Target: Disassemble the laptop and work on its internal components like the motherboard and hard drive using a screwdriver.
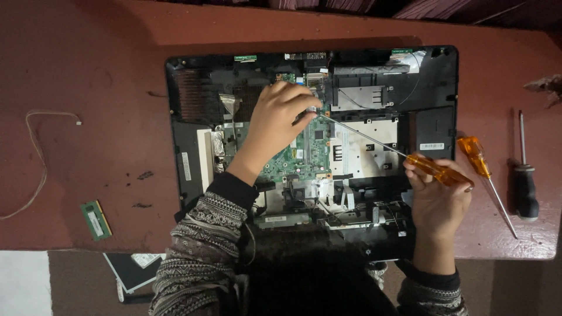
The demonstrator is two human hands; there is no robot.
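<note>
Orange-handled, the long screwdriver [410, 157] sits gripped in the right hand [438, 202], its thin shaft slanting up-left across the opened laptop base [433, 76] to the green circuit board [304, 155]. The left hand [278, 120] rests on that board, fingers curled near the shaft's tip, pinching something too small to tell. On the reddish worktop [88, 70] lie a second orange screwdriver [483, 175], a black-handled one [525, 187], a green memory module [95, 220] and a pale cable [38, 158].
</note>
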